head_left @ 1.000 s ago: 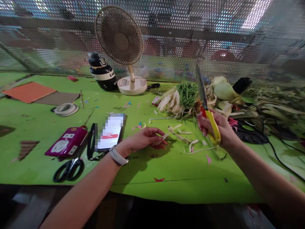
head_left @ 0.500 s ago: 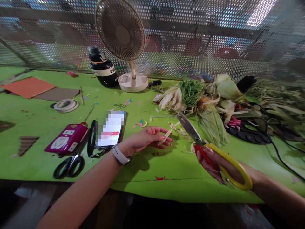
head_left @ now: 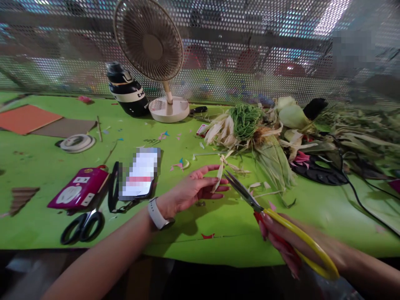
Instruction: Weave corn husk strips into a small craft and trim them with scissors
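Note:
My left hand [head_left: 198,187], with a pale watch strap [head_left: 156,213] on the wrist, pinches a dry corn husk strip [head_left: 220,174] between thumb and fingers. The strip stands nearly upright, with a knotted-looking part above the fingertips. In my right hand [head_left: 275,233] are large scissors [head_left: 245,192] with one yellow and one red handle. Their blades point up and left, with the tips close to the fingers of my left hand. The blades look nearly together. Behind both hands lies a heap of husks [head_left: 275,156] with a bundle of green strands [head_left: 246,121].
A phone [head_left: 140,173], a purple pouch [head_left: 79,187] and black-handled scissors [head_left: 83,227] lie to the left. Farther back stand a fan [head_left: 168,109] and a dark bottle [head_left: 129,98]. Tape rolls [head_left: 77,143] and orange paper [head_left: 29,118] lie far left; a cable [head_left: 359,198] runs along the right.
My right hand has lowered the scissors, and their tips have come down closer to my left hand. The blades look closer together. The husk strip is turned more upright. The view has shifted slightly right.

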Demonstrator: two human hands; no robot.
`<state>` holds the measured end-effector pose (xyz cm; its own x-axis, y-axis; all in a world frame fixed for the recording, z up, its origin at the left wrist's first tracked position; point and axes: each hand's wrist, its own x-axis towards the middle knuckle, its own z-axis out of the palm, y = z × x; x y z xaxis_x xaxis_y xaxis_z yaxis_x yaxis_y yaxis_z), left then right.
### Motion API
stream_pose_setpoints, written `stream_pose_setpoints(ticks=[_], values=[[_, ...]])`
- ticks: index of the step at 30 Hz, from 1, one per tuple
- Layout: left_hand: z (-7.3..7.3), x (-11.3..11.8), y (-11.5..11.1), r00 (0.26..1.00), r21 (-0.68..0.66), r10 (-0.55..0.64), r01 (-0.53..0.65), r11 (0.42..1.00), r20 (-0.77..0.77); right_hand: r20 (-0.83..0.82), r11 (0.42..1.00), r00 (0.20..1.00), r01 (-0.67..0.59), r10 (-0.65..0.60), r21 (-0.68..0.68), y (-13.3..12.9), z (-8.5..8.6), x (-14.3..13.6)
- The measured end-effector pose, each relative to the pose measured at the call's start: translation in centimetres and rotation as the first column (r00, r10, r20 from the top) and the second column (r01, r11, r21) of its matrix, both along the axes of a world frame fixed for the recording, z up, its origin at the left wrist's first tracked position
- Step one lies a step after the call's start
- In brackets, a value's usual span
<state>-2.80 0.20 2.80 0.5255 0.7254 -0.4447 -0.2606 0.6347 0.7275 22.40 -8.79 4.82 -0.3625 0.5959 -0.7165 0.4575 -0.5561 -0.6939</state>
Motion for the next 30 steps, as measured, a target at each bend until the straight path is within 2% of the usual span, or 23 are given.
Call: stream_pose_setpoints(ticks=[5, 17, 25, 30], values=[[0.1, 0.1, -0.2, 1.000, 0.008, -0.013, 0.013, 1.000, -0.014, 0.020, 1.000, 1.000, -0.002, 0.002, 0.010, 0.1, 0.1, -0.2], [-0.8, 0.7, -0.5, 0.996, 0.024, 0.080, -0.079, 0.997, -0.039, 0.042, 1.000, 0.999, -0.011, 0.012, -0.017, 0.3, 0.6, -0.6], [-0.8, 1.1, -0.7, 0.989, -0.007, 0.141, -0.141, 0.990, -0.052, 0.087, 1.000, 0.996, -0.005, 0.005, 0.000, 0.1, 0.7, -0.8], [-0.8, 1.1, -0.8, 0.984, -0.028, 0.168, -0.170, 0.985, -0.057, 0.117, 0.994, 0.987, -0.110, 0.106, 0.026, 0.3, 0.8, -0.7]])
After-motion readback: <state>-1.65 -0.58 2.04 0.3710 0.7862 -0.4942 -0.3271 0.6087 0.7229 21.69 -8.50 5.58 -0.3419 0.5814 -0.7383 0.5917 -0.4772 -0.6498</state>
